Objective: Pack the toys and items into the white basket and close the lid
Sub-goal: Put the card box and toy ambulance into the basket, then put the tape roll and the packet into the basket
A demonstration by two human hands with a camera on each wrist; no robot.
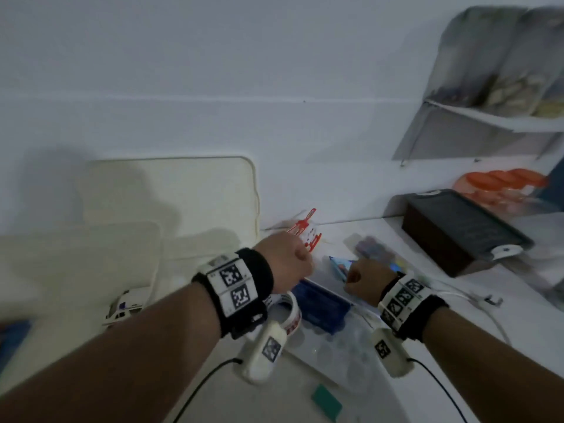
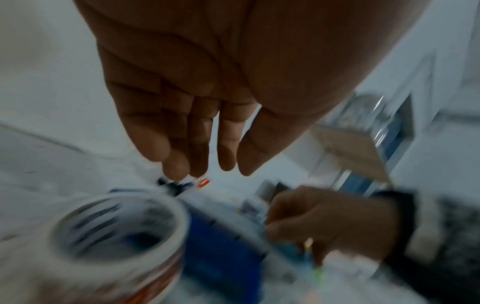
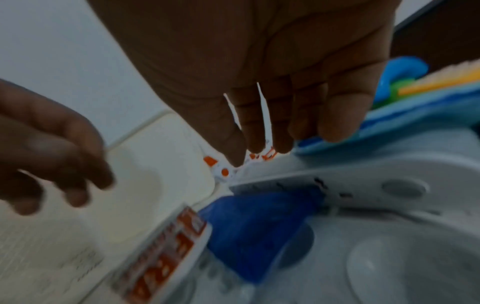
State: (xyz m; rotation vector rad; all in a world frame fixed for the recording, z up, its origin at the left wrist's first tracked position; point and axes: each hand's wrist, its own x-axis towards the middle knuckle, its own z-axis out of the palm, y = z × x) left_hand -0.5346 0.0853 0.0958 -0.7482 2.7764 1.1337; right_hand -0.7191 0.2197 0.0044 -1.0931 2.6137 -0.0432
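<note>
beside cream basket [image 1: 171, 190], red-white toy [image 1: 305, 232] (blurred)

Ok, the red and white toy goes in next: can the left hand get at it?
Probably yes: the left hand is open beside the red and white toy, with nothing visible between them.

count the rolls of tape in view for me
1. The roll of tape lies just below the left hand, against the blue box. Others could be hidden under the arms.
</note>
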